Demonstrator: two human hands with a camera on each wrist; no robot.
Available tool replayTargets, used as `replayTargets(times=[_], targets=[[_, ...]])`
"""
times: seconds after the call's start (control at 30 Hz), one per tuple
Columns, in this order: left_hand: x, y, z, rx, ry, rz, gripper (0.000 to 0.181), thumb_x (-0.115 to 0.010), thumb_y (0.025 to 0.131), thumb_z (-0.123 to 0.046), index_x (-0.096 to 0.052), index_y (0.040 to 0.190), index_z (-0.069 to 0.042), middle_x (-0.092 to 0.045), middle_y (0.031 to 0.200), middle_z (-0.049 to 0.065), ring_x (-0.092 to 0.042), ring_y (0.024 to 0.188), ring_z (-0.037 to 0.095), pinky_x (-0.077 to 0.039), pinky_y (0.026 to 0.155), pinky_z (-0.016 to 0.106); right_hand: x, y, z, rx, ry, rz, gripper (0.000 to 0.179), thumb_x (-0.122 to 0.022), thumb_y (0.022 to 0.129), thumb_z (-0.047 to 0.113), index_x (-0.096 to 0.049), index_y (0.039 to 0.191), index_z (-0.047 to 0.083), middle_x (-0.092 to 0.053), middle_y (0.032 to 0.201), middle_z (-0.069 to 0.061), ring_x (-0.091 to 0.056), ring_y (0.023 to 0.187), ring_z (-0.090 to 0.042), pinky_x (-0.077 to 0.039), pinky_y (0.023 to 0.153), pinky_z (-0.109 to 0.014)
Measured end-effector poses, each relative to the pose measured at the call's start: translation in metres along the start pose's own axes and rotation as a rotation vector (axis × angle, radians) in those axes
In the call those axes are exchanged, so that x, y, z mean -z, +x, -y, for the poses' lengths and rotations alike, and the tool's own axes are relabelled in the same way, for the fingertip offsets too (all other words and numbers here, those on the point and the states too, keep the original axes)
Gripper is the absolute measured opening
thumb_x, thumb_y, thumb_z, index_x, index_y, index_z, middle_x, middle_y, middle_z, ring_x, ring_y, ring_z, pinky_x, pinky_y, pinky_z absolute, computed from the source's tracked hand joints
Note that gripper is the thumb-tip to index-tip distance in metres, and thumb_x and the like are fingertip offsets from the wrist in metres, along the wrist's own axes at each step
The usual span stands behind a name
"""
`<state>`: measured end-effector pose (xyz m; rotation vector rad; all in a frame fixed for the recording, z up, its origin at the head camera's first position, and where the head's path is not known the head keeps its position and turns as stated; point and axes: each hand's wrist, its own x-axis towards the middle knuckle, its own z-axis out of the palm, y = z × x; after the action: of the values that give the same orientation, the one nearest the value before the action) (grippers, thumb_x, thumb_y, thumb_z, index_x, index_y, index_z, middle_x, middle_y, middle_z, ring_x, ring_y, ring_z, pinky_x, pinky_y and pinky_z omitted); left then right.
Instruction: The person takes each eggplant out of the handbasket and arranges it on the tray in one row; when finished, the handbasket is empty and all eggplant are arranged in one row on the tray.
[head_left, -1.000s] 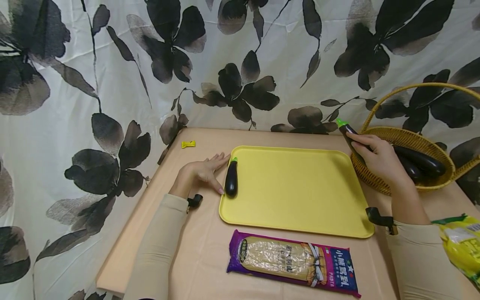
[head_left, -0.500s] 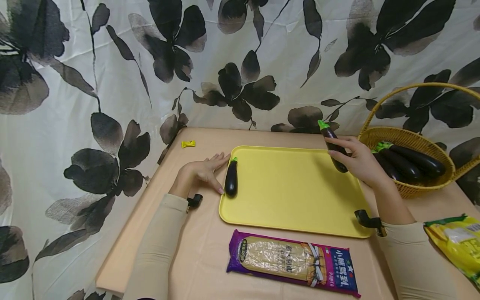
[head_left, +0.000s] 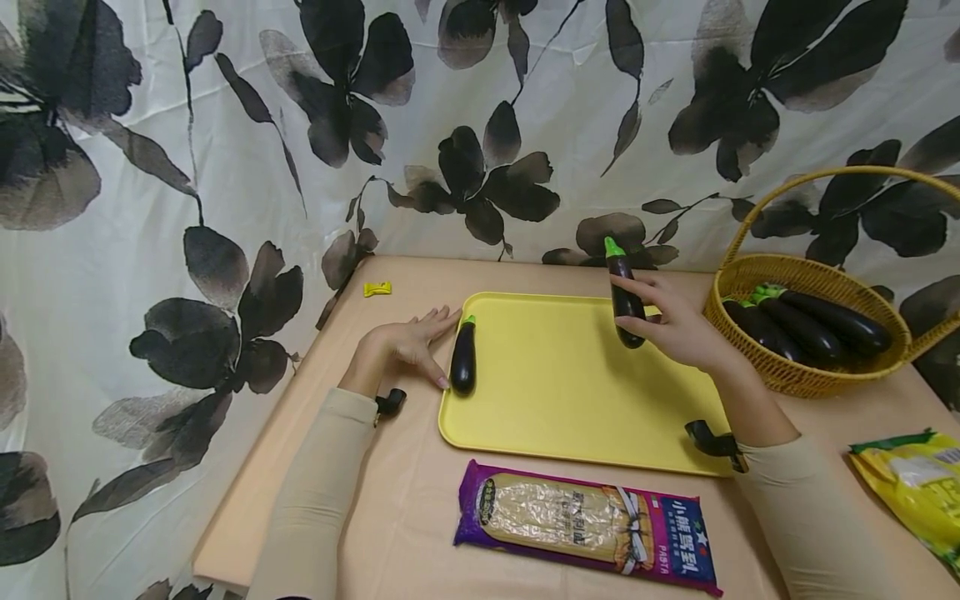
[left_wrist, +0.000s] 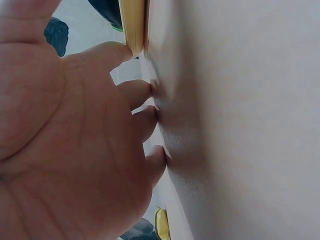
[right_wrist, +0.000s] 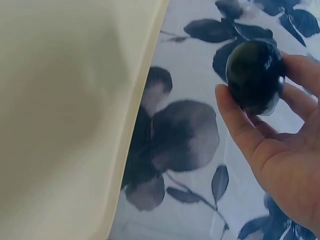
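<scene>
My right hand [head_left: 671, 325] pinches a dark purple eggplant [head_left: 627, 302] between thumb and fingers, its green stem pointing away from me. It is above the far right part of a yellow tray [head_left: 555, 400], and its rounded end faces the camera in the right wrist view. At the tray's left end lies a smaller eggplant [head_left: 463, 358]. My left hand [head_left: 405, 346] is spread at the tray's left edge, the thumb right at the rim and the fingertips on the table in the left wrist view. Several more eggplants [head_left: 810, 325] lie in a wicker basket [head_left: 795, 379].
The basket, with its tall handle [head_left: 840, 172], stands right of the tray. A purple pasta pack [head_left: 585, 525] lies in front of the tray. A yellow bag [head_left: 918, 492] is at the right, and a small yellow wrapped piece [head_left: 377, 288] at the back left. Floral cloth hangs behind.
My right hand has carried the eggplant from the basket's left rim leftward over the tray. The eggplants in the basket have come into fuller view. My left hand stays put.
</scene>
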<state>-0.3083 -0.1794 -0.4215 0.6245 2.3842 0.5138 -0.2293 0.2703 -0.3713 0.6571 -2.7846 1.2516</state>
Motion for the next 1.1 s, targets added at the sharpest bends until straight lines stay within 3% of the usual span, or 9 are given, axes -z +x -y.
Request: replayTargets(times=[0.27,0.53,0.8,1.1], targets=[[-0.001,0.001,0.000,-0.004,0.005,0.002,0.147,-0.096,0.064,-0.056,0.003,0.169,-0.030,0.017,0.175,0.007,0.019,0.162,0.027,0.009,0.130,0.056,-0.029,0.021,0.012,0.019,0.033,0.042,0.066,-0.079,0.095,0.026,-0.052,0.155,0.023,-0.047,0.147,-0.020,-0.058,0.124,-0.037,-0.060,0.082,-0.032],[-0.001,0.002,0.000,-0.005,-0.002,0.004,0.148,-0.097,0.063,-0.056,0.003,0.169,-0.030,0.017,0.175,0.006,0.019,0.162,0.027,0.009,0.130,0.057,-0.054,0.037,0.027,-0.004,0.112,0.204,0.074,-0.081,0.093,0.028,-0.047,0.158,0.022,-0.044,0.146,-0.020,-0.057,0.127,-0.041,-0.059,0.087,-0.041],[-0.001,0.002,0.003,-0.005,0.004,0.004,0.149,-0.096,0.061,-0.059,0.004,0.169,-0.030,0.017,0.175,0.006,0.019,0.162,0.027,0.010,0.130,0.057,-0.077,0.053,0.042,-0.015,0.034,0.303,0.081,-0.083,0.090,0.034,-0.044,0.160,0.021,-0.040,0.151,-0.020,-0.054,0.129,-0.038,-0.053,0.079,-0.036],[0.000,0.002,0.003,-0.013,0.011,0.009,0.150,-0.096,0.062,-0.058,0.005,0.168,-0.030,0.019,0.175,0.008,0.020,0.161,0.028,0.009,0.130,0.056,-0.095,0.065,0.043,0.028,0.007,0.343,0.079,-0.084,0.088,0.035,-0.049,0.157,0.020,-0.046,0.153,-0.019,-0.060,0.126,-0.042,-0.055,0.097,-0.048]])
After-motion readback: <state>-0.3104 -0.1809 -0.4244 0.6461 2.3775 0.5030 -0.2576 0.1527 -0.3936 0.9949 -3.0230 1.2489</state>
